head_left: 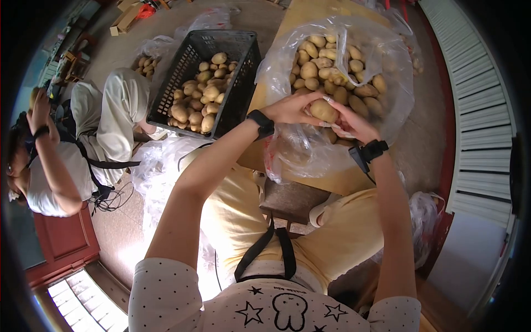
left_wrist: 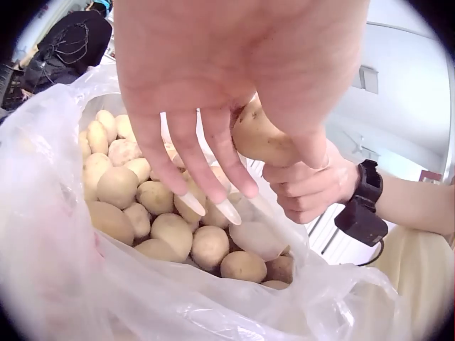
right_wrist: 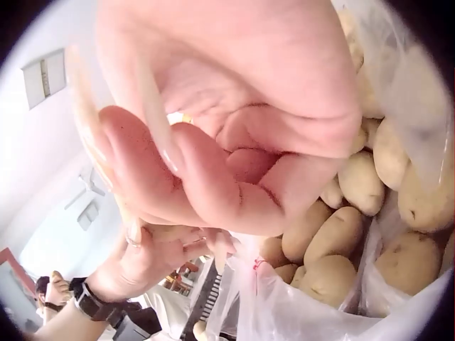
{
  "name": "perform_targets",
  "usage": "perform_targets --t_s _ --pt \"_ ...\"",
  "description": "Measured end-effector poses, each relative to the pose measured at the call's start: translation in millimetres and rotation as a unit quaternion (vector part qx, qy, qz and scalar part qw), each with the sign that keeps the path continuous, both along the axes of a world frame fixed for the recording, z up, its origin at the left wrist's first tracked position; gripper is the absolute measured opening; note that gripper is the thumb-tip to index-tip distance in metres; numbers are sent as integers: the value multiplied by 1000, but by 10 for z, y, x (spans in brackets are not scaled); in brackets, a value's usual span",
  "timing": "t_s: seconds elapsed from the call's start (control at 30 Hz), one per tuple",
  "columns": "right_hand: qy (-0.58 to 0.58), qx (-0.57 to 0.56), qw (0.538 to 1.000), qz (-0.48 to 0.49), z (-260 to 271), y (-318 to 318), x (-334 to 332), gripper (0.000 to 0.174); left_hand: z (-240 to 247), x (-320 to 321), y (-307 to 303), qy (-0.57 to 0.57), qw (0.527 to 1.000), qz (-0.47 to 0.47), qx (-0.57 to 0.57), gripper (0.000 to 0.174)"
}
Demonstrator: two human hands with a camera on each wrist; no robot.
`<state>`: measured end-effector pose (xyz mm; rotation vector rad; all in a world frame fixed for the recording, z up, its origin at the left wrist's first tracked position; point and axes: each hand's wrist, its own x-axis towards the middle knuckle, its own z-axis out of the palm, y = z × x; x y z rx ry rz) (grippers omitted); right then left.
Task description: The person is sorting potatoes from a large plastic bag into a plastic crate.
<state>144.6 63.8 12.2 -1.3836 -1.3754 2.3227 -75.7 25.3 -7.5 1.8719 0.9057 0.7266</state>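
Both hands meet over the near side of an open clear plastic bag [head_left: 395,110] full of potatoes [head_left: 370,90]. Between them is one potato [head_left: 324,111], smooth and light brown. My left hand [head_left: 293,108] pinches it from the left; in the left wrist view the potato [left_wrist: 259,135] sits by the thumb, while the other fingers stretch down over the bag. From the other side my right hand [head_left: 357,123] grips it with curled fingers. In the right wrist view those fingers [right_wrist: 213,177] hide the potato.
Left of the bag stands a black plastic crate [head_left: 221,41] partly filled with potatoes. The bag lies on a yellowish board [head_left: 287,22]. Another person [head_left: 55,171] sits at far left near a smaller bag of potatoes [head_left: 145,65]. White slats [head_left: 475,110] line the right side.
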Motion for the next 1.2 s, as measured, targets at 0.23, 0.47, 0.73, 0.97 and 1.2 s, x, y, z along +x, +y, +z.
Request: perform_targets --t_s 0.23,0.47,0.73,0.97,1.2 --pt "65 16 996 59 -38 31 -31 60 -92 -741 159 79 971 222 36 58" --pt "-8 74 997 -33 104 -53 -4 54 -1364 -2471 190 -96 745 607 -260 71" --pt "-35 100 994 -22 44 -71 33 50 -1621 -2841 -27 -379 420 718 -406 62" --pt "-156 425 892 -1 -412 79 283 32 -1001 -2178 214 -28 779 610 -141 51" --pt "-372 637 672 65 -369 6 445 28 91 -572 107 267 909 298 115 41"
